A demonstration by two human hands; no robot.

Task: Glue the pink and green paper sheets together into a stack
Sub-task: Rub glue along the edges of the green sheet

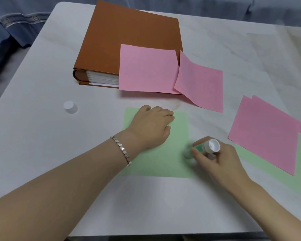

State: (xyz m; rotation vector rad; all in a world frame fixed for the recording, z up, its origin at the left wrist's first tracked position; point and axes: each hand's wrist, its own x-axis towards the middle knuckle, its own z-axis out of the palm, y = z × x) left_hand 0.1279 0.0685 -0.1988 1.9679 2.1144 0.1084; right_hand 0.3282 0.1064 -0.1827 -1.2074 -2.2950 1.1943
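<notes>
- Your right fingers [196, 152] are wrapped round the glue stick [201, 147]. Its white base is turned up toward you and its tip is angled down to their left.
- That tip sits at the right edge of the green sheet [163, 162]. It is blurred, so I cannot tell whether it touches the paper.
- Your left fingers [165, 113] lie relaxed and nearly flat, holding nothing. They press the far part of the same sheet onto the tabletop [42, 136].
- The step in hand looks like spreading glue on this sheet, with your left fingers as the anchor.
- Beyond your left fingers are two pink sheets. One pink sheet [148, 70] lies on the near corner of the album [129, 37], and the second [202, 86] droops off it onto the tabletop, overlapping the first's edge.
- To the right of your right fingers sits the stack [264, 136], pink on top of green, its edges not squared.
- The cap [70, 107] stands well to the left of your left fingers.
- The next move likely calls for glue out to the corners. Then free a hand, fetch a pink sheet from beyond your left fingers, line it up edge to edge on the green one and press it flat.
</notes>
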